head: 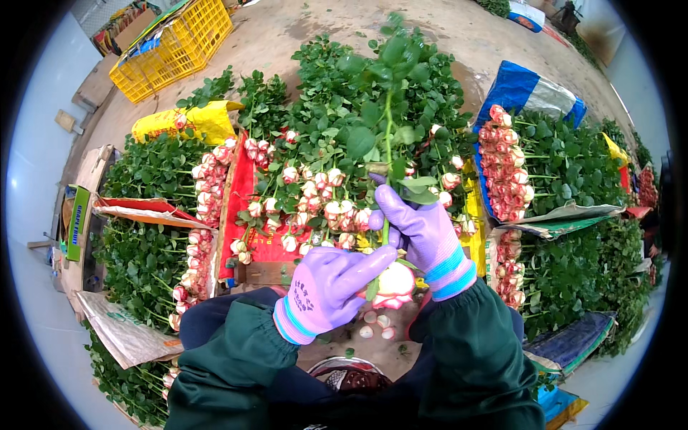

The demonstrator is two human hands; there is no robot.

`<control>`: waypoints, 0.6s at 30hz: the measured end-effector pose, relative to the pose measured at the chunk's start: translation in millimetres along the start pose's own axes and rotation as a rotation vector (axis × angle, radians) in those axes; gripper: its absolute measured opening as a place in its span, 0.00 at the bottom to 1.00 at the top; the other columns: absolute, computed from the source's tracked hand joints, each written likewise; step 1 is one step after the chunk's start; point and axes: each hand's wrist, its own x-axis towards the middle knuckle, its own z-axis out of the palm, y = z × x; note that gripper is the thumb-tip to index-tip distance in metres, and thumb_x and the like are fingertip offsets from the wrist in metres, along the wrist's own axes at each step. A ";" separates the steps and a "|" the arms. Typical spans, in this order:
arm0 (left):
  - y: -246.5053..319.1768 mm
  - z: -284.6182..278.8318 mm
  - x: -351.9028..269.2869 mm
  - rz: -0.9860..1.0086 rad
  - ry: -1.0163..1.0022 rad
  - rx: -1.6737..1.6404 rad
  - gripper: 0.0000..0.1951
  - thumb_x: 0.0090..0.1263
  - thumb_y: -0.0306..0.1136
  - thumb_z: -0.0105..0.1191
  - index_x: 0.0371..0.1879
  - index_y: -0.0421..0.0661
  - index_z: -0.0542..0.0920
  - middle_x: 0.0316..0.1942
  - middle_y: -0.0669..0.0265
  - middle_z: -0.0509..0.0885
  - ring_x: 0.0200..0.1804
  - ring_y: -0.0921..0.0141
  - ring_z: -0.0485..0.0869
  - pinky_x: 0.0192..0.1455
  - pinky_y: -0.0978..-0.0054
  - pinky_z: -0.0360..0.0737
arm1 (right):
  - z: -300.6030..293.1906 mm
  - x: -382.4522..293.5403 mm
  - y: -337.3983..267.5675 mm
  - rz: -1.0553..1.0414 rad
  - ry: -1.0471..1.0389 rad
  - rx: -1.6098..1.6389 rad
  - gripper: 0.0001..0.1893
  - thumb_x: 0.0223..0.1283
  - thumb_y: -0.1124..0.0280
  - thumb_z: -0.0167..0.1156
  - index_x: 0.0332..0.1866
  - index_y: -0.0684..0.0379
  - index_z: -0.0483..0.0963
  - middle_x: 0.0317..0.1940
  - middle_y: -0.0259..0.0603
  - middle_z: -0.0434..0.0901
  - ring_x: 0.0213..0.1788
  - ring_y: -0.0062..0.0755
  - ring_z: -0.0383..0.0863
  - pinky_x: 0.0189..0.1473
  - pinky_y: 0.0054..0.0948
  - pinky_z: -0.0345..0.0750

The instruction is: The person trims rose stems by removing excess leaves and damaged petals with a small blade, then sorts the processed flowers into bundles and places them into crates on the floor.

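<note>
Both my hands wear purple coated gloves with blue-striped cuffs. A cut rose (395, 285), white with pink edges, hangs bloom-down between them, its leafy stem pointing away from me. Around that stem, just above the bloom, my right hand (416, 226) is closed. My left hand (333, 287) is beside the bloom, its fingers reaching to the base of the flower; its thumb is partly hidden, and whether it grips a leaf or petal I cannot tell. In front of me lies a heap of loose roses (322, 199), blooms towards me, partly over a red sheet (236, 215).
Stacked roses (207, 188) stand at left behind sheet dividers (150, 212); more roses (502, 161) are at right by a blue-and-white sheet (516, 88). A yellow plastic crate (172, 48) is far left. Fallen petals (376, 322) lie between my knees.
</note>
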 end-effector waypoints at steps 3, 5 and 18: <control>5.0 2.4 3.2 -0.013 0.095 -0.198 0.31 0.54 0.32 0.56 0.63 0.44 0.71 0.39 0.60 0.85 0.28 0.58 0.81 0.30 0.62 0.75 | 0.9 -3.6 3.0 0.007 -0.045 0.120 0.22 0.65 0.57 0.61 0.57 0.61 0.72 0.26 0.32 0.79 0.18 0.13 0.68 0.20 0.15 0.65; 8.6 -2.2 9.4 -0.010 0.071 -0.245 0.30 0.56 0.28 0.56 0.62 0.41 0.71 0.39 0.58 0.84 0.29 0.56 0.81 0.30 0.61 0.75 | 1.2 -6.5 -0.9 -0.029 -0.038 0.134 0.24 0.64 0.58 0.62 0.59 0.61 0.71 0.26 0.32 0.79 0.18 0.13 0.70 0.20 0.15 0.66; 0.7 7.9 3.3 0.014 0.197 -0.315 0.25 0.61 0.27 0.52 0.60 0.38 0.71 0.39 0.54 0.84 0.33 0.55 0.83 0.33 0.62 0.77 | 8.5 -17.8 -29.0 -0.182 -0.018 -0.028 0.29 0.62 0.56 0.63 0.63 0.63 0.67 0.25 0.33 0.79 0.20 0.15 0.74 0.22 0.16 0.70</control>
